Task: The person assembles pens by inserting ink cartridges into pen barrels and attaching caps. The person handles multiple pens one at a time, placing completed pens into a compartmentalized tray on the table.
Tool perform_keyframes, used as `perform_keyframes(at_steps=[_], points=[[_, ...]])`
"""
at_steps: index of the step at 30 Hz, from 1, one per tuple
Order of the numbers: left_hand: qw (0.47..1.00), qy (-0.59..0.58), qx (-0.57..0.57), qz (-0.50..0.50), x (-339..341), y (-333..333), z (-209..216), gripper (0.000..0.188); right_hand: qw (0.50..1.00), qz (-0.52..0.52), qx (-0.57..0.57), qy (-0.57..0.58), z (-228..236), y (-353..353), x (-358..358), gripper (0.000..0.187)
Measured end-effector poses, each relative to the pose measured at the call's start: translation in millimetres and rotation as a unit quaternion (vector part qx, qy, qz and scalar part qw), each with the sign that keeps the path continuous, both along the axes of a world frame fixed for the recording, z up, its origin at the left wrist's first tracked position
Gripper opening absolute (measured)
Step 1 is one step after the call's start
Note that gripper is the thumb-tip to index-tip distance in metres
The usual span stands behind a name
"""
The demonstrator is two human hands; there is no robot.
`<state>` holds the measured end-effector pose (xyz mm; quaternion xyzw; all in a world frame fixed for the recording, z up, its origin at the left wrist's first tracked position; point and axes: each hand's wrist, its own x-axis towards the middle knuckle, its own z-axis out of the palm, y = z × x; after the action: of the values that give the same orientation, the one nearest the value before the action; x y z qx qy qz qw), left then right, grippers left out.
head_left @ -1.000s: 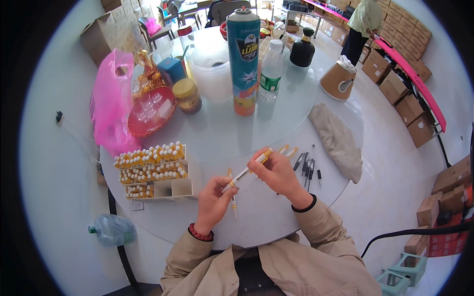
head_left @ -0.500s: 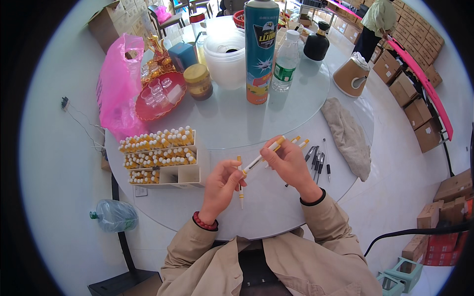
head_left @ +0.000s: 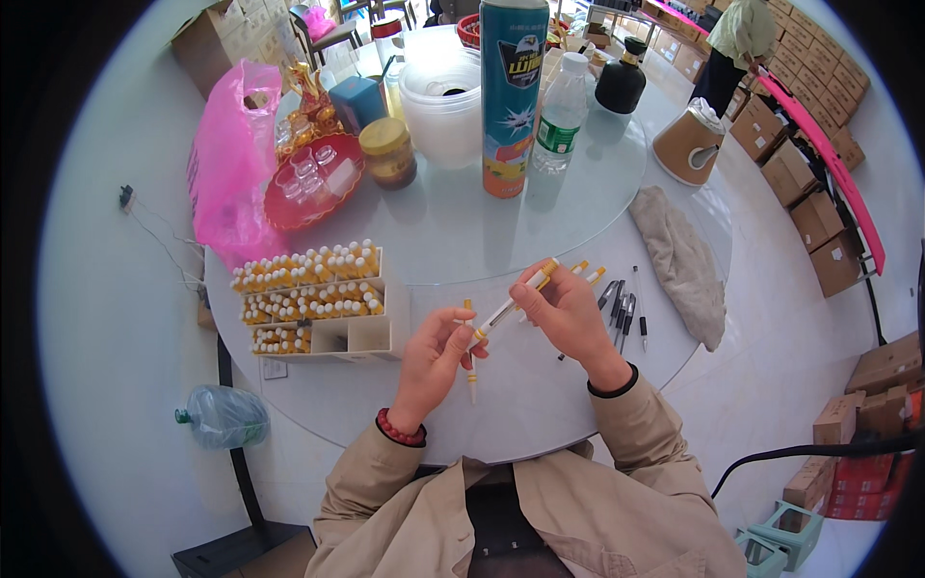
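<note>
White-and-yellow pen (head_left: 500, 313), tilted at frame centre: left hand (head_left: 433, 364) pinches its lower end, right hand (head_left: 568, 318) its upper.

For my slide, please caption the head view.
Left hand and right hand hold a white-and-yellow pen above the table, near a compartmented box.

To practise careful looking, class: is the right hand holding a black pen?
No, the right hand holds a white-and-yellow pen.
</note>
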<state>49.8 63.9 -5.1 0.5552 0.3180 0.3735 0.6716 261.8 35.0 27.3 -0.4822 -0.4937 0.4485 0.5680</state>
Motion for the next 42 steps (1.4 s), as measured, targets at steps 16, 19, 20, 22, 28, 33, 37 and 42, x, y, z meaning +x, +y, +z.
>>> perform_keyframes(at_steps=[16, 19, 20, 22, 28, 33, 37, 42], points=[[0.997, 0.022, 0.068, 0.004, 5.9, -3.2, 4.4, 0.032, 1.000, 0.000, -0.002, 0.003, 1.1, 0.4, -1.1, 0.019], [0.996, 0.029, 0.087, -0.004, 4.7, -2.0, 3.2, 0.033, 1.000, -0.004, -0.009, -0.012, 1.4, 0.7, -0.8, 0.019], [0.996, 0.027, 0.085, -0.008, 3.6, -1.6, 3.0, 0.033, 1.000, 0.000, -0.006, -0.008, 1.7, 0.8, -0.5, 0.019], [0.998, 0.039, 0.049, -0.016, 1.1, -1.3, 3.7, 0.030, 1.000, 0.004, -0.013, -0.001, 2.6, 0.9, 0.0, 0.019], [0.999, 0.007, -0.003, -0.036, 0.8, -1.6, 6.8, 0.028, 0.996, 0.069, -0.054, -0.002, 4.0, -0.1, -1.4, 0.016], [0.998, -0.010, -0.036, -0.053, -0.4, 1.3, 7.0, 0.028, 0.996, 0.074, -0.051, 0.027, 3.8, -0.1, -0.4, 0.013], [0.996, 0.032, 0.088, 0.005, 5.0, -2.5, 0.5, 0.031, 0.995, 0.079, -0.058, 0.029, 3.8, -0.7, 0.5, 0.012], [0.997, 0.026, 0.067, -0.005, 2.7, 0.0, -0.8, 0.030, 0.997, 0.068, -0.041, -0.016, 4.4, -2.1, -0.3, 0.013]])
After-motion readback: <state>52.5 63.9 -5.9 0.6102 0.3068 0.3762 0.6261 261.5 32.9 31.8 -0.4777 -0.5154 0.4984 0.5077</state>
